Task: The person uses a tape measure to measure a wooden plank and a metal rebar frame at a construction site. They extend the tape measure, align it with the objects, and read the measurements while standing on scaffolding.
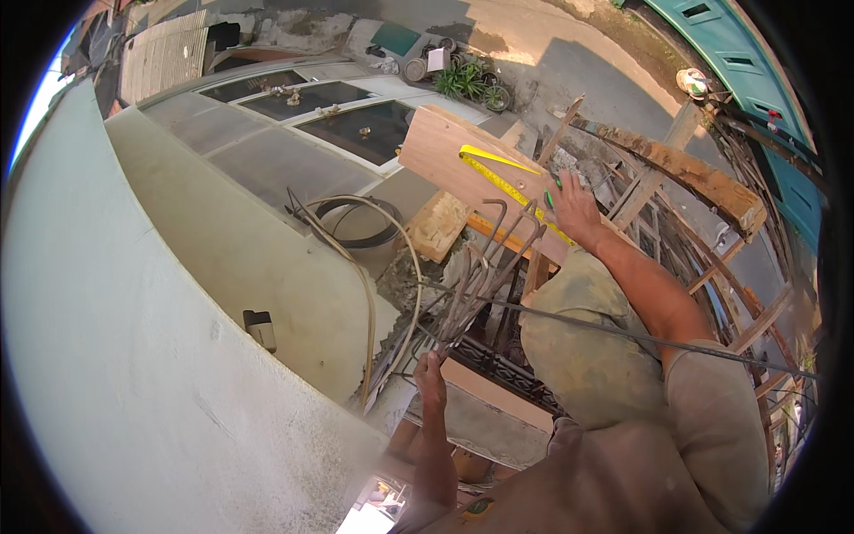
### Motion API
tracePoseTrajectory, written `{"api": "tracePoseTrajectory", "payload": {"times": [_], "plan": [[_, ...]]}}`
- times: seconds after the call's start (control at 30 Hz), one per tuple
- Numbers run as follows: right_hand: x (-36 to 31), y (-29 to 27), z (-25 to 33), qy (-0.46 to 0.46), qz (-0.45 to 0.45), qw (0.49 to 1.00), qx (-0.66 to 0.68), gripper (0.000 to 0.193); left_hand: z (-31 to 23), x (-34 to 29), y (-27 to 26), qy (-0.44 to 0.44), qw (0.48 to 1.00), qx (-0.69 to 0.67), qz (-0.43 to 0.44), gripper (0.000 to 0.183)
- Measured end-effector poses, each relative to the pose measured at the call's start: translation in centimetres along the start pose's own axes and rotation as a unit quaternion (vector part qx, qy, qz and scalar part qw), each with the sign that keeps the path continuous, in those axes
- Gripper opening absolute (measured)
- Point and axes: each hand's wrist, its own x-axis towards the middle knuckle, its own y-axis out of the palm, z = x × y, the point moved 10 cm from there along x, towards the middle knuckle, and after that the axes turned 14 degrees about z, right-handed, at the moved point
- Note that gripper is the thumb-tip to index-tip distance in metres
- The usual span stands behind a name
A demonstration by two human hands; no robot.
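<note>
My right hand is closed on a tape measure; green parts of its case show at my fingers. Its yellow blade lies over a wide wooden board and doubles back in a sharp bend near the board's left part. Lower down, my left hand is closed beside the lower end of a bundle of bent steel rods. What its fingers grip is hidden. The rods' hooked tops rise in front of the board.
A pale curved wall fills the left. Coiled cable lies on a ledge beside a wood block. A dark cable crosses before my body. Rough timbers stand at right; potted plants sit below, by the road.
</note>
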Motion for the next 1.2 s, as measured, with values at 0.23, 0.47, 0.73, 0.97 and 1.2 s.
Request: {"api": "tracePoseTrajectory", "payload": {"times": [0.23, 0.47, 0.73, 0.97, 1.2], "plan": [[0.3, 0.4, 0.0, 0.01, 0.006, 1.0, 0.002, 0.083, 1.0, 0.5, -0.2, 0.034, 0.999, -0.01, 0.002, 0.041], [0.4, 1.1, 0.0, 0.009, 0.018, 1.0, 0.005, 0.077, 1.3, 0.8, -0.3, 0.039, 0.998, -0.04, 0.023, 0.05], [0.4, 1.4, 0.0, 0.005, -0.004, 1.0, -0.01, 0.078, 2.6, 0.8, -0.6, 0.035, 0.998, -0.043, 0.024, 0.05], [0.5, 0.6, 0.2, 0.01, -0.006, 1.0, -0.014, 0.083, 2.1, 1.1, -0.3, 0.052, 0.997, -0.045, 0.03, 0.05], [0.2, 0.3, 0.4, 0.01, -0.001, 1.0, -0.018, 0.082, 2.5, 1.1, -0.3, 0.061, 0.997, -0.045, 0.034, 0.05]]}}
